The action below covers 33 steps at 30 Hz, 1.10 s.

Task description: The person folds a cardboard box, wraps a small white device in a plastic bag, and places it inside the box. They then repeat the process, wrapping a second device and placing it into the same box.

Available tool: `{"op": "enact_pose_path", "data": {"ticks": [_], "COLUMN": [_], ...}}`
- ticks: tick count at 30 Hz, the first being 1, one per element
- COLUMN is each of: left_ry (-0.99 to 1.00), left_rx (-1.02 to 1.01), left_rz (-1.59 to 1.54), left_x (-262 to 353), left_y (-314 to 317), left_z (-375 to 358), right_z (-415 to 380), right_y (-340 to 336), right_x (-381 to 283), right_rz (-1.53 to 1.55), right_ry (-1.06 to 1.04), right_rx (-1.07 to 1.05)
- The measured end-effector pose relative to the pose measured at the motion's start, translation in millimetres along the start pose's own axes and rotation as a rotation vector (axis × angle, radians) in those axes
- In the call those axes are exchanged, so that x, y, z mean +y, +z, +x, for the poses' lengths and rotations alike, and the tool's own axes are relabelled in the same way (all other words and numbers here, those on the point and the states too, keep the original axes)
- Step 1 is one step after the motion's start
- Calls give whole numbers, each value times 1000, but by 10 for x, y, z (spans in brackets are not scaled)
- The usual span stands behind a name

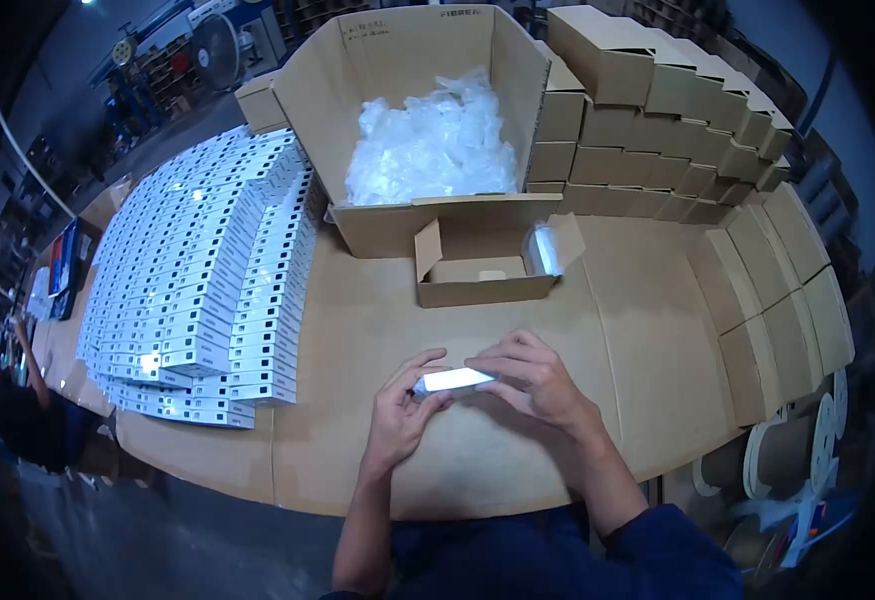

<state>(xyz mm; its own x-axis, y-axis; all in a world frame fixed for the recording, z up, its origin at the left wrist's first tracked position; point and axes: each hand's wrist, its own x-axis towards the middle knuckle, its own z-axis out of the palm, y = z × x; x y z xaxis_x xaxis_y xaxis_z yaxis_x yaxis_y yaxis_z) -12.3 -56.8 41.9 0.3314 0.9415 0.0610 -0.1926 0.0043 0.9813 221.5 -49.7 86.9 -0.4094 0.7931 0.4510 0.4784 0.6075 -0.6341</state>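
Gripping small white rectangular box [455,379] between both hands, left hand [401,412] and right hand [535,383] fingers closed on its ends, above cardboard-covered worktop [638,330].

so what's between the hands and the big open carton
A small open cardboard box sits between the hands' white packet and the big carton; otherwise bare tabletop, head view.

Cardboard-covered table [648,330]; dim workshop behind, a fan [220,47], perhaps shelving, grey floor [198,550].

One head-worn view looks steeply down, close over the worktable [648,330].
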Motion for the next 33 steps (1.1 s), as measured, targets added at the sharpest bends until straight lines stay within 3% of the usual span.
{"op": "enact_pose_path", "data": {"ticks": [3,6,7,10,11,14,15,19,26,33], "left_ry": [68,139,51,187,287,154,210,262,363,245], "left_rx": [-102,19,40,167,184,153,175,183,177,214], "left_rz": [189,-49,28,778,884,1036,1085,1152,1242,1343], "left_x": [-59,-59,30,-19,-92,-136,-171,-203,-232,-299], "left_y": [-88,52,66,-25,-53,-68,-71,-110,-133,-103], "left_z": [97,228,270,446,511,595,627,683,804,802], "right_z": [-37,-1,-13,58,83,226,301,392,458,490], "right_y": [5,-116,-126,-170,-204,-191,-215,-244,-172,-102], "right_x": [35,18,79,164,268,468,523,665,863,982], "right_rz": [22,-24,-49,-85,-178,-207,-285,-467,-393,-647], "right_ry": [-66,-38,-16,117,101,143,118,96,285,291], "right_rx": [19,42,124,440,505,752,783,746,600,609]}}
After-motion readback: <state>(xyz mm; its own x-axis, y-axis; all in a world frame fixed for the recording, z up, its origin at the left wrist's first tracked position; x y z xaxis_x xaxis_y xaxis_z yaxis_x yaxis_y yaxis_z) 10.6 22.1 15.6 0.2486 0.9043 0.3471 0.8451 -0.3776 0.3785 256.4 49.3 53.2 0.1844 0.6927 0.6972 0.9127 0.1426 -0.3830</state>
